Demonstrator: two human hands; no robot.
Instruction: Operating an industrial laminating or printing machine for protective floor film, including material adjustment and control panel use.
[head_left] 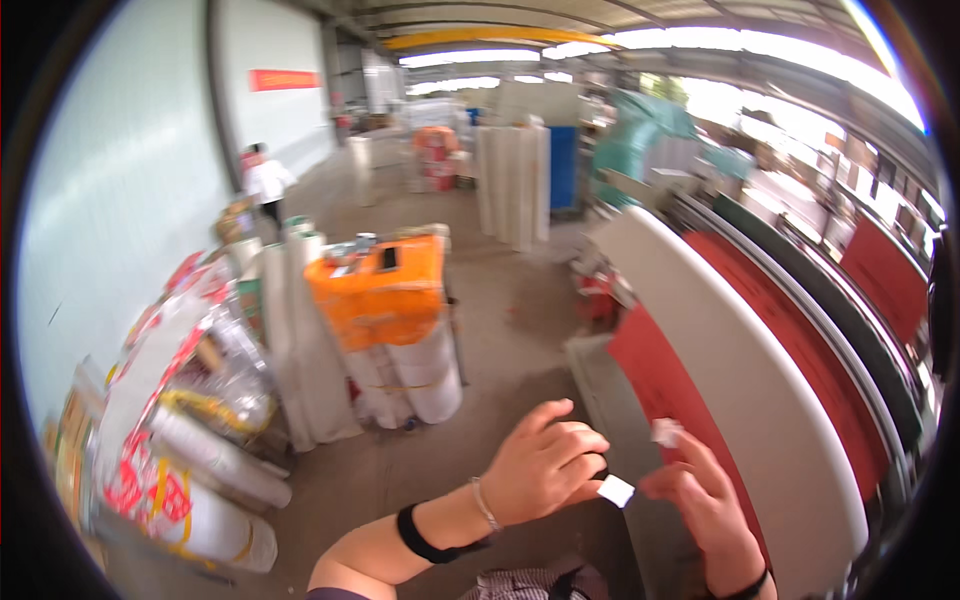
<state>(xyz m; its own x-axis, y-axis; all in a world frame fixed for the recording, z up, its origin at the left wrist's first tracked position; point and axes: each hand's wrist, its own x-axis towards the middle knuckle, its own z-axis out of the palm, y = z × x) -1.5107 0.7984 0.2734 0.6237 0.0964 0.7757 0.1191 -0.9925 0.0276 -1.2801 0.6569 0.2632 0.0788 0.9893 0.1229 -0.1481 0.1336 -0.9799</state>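
My left hand [548,466] is closed in the lower middle, its fingers curled round a small black thing [600,466] whose kind I cannot make out. A flat white square piece [615,490] sticks out at those fingertips. On the left wrist are a thin bracelet [485,505] and a black band [424,535]. To the right, my right hand [708,505] is raised with bent, slightly blurred fingers. A small crumpled white scrap [666,432] sits at its upper fingertips. The hands are close together but apart, in front of a large white roll [740,350].
The machine on the right carries red sheeting [790,340] and long metal bars. Ahead left stands a stack under an orange cover [385,290], with a dark phone-like object [389,259] on it. Wrapped rolls [225,525] lie at left. A person [266,182] walks by the far-left wall.
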